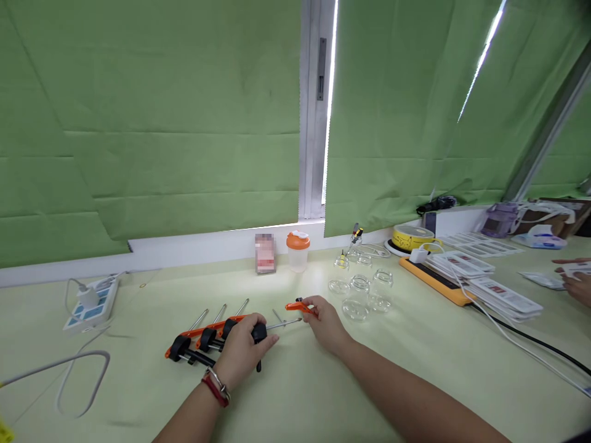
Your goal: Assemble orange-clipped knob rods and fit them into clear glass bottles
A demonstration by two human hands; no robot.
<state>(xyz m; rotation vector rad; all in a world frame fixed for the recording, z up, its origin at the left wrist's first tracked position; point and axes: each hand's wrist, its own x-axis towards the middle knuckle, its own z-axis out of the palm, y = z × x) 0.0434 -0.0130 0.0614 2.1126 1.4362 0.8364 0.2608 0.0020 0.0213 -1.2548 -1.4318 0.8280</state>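
Note:
My left hand (243,346) is closed around a black part (259,333) with a thin metal rod (282,323) that points right. Close to the rod's tip, my right hand (324,321) pinches an orange piece (298,306) with a small dark bit at its top. Left of my left hand, several black and orange assemblies (180,348) lie side by side on the pale green table (295,400), their metal rods slanting up and away. Another short metal rod (277,316) lies behind the held one.
Clear glass jars (359,298) stand right of my right hand. An orange-lidded cup (298,251) stands by the wall. White power strip (99,307) at left; orange power strip (436,282), cables and stacked printed cards (503,297) at right. Another person's hands (579,286) show at the right edge.

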